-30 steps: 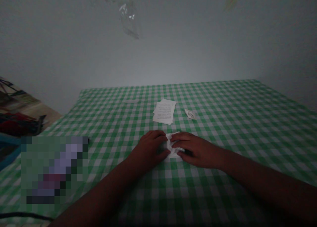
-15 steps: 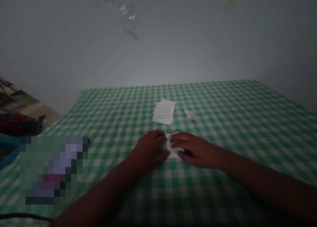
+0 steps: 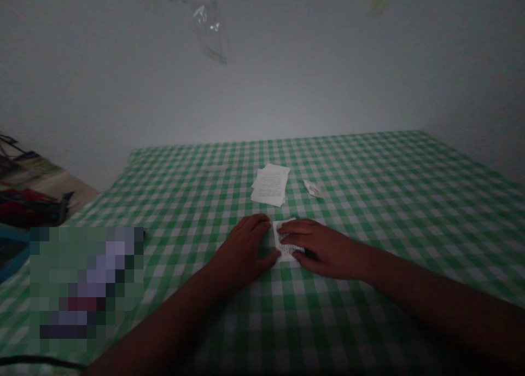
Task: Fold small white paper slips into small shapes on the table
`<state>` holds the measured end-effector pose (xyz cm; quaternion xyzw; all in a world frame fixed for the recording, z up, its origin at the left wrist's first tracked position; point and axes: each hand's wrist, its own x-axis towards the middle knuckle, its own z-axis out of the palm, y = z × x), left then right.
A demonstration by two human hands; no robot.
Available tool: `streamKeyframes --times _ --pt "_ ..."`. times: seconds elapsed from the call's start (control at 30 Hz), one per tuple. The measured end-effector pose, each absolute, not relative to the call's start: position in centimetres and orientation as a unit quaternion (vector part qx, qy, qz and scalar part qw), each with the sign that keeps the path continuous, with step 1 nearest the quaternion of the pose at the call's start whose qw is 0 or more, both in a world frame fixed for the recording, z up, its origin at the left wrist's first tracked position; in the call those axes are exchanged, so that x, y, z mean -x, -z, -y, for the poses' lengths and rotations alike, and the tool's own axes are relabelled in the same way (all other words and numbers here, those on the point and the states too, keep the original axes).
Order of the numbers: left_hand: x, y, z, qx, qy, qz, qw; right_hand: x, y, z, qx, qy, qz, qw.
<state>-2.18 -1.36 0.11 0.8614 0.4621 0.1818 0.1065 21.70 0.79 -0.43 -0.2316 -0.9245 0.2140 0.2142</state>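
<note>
A small piece of printed paper (image 3: 289, 251) lies on the green-and-white checked tablecloth (image 3: 262, 321), between my two hands. My right hand (image 3: 318, 250) rests over its right part with fingers apart, covering much of the print. At the paper's left edge, my left hand (image 3: 248, 247) is open, its thumb near the lower left corner and its fingertips just beside the upper left one. Beyond the hands lies a loose stack of printed sheets (image 3: 269, 186). To the right of that stack is a small crumpled or folded white paper (image 3: 313, 189).
A blurred-out, pixelated object (image 3: 94, 277) lies at the left of the table, with a black cable (image 3: 41, 359) near the front left edge. A pale wall (image 3: 311, 80) rises behind the table, with clear plastic (image 3: 211, 34) hanging on it. Red and blue items stand off the left side.
My left fingertips have moved slightly left, off the paper's upper left edge, so more of that edge shows. My right fingers have shifted a little left over the paper.
</note>
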Motion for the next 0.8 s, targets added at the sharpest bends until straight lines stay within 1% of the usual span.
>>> streamKeyframes --times 0.57,0.8 --pt "2.25 -0.49 1.39 -0.866 -0.164 -0.458 0.113 -21.69 0.40 -0.74 0.231 -0.205 0.927 0.214" --pt "2.13 -0.37 1.33 -0.860 -0.182 -0.460 0.124 -21.49 0.21 -0.62 0.238 -0.201 0.927 0.210"
